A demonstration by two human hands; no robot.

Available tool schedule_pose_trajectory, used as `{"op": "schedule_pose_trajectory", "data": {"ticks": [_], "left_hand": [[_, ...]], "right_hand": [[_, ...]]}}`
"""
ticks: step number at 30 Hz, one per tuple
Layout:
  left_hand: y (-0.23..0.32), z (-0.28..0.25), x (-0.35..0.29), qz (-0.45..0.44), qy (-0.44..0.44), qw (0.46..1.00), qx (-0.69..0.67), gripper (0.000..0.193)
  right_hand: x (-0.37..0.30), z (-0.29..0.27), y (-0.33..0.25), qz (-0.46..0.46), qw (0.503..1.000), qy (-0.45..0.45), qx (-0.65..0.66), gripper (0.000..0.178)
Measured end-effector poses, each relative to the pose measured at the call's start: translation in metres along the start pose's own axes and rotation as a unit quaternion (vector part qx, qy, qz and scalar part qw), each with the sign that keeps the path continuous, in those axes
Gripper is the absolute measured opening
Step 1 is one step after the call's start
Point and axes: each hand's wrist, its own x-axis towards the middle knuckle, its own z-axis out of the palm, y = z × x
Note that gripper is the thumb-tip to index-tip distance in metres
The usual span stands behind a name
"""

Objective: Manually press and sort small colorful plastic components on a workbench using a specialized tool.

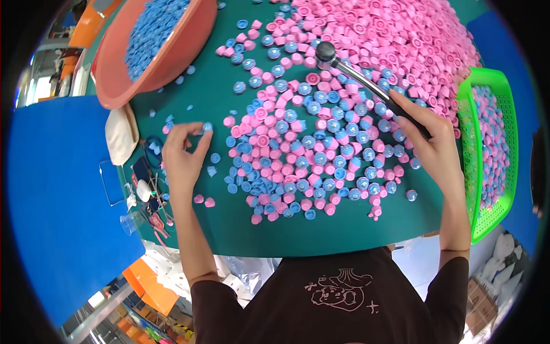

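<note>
Raised over the left part of the green table (321, 238), my left hand (184, 155) pinches a small blue cap (207, 127) between thumb and fingertips. My right hand (432, 137) is wrapped round the black handle of a small hammer (366, 81) with a metal shaft and a round head. The hammer's head lies over the edge of the pile of pink cup-shaped pieces (395, 34). Between my hands spread many loose pieces: pink cups, blue caps, and pink cups with blue caps on top (308, 141).
A large salmon-coloured basin (197, 54) of blue caps tilts at the far left. On the right stands a bright green basket (467, 149) of mixed pink and blue pieces. Near the left table edge lie a cream cloth pouch (121, 137) and red-handled hand tools (158, 222).
</note>
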Motion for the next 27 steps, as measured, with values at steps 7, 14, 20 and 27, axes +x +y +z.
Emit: {"op": "schedule_pose_trajectory", "data": {"ticks": [7, 14, 20, 27], "left_hand": [[0.109, 0.073, 0.068, 0.185, -0.064, 0.972, -0.127, 0.020], [0.118, 0.104, 0.082, 0.157, -0.103, 0.980, -0.068, 0.022], [0.123, 0.098, 0.083, 0.148, -0.111, 0.981, -0.065, 0.026], [0.095, 0.034, 0.058, 0.029, -0.041, 0.994, -0.097, 0.018]], "right_hand": [[0.001, -0.003, 0.002, 0.011, 1.000, 0.003, 0.020, 0.041], [-0.002, 0.000, 0.011, -0.006, 0.999, 0.032, 0.038, 0.042], [-0.001, 0.000, 0.011, -0.024, 1.000, 0.018, -0.008, 0.043], [0.000, 0.021, 0.008, -0.056, 0.997, 0.005, -0.060, 0.047]]}}
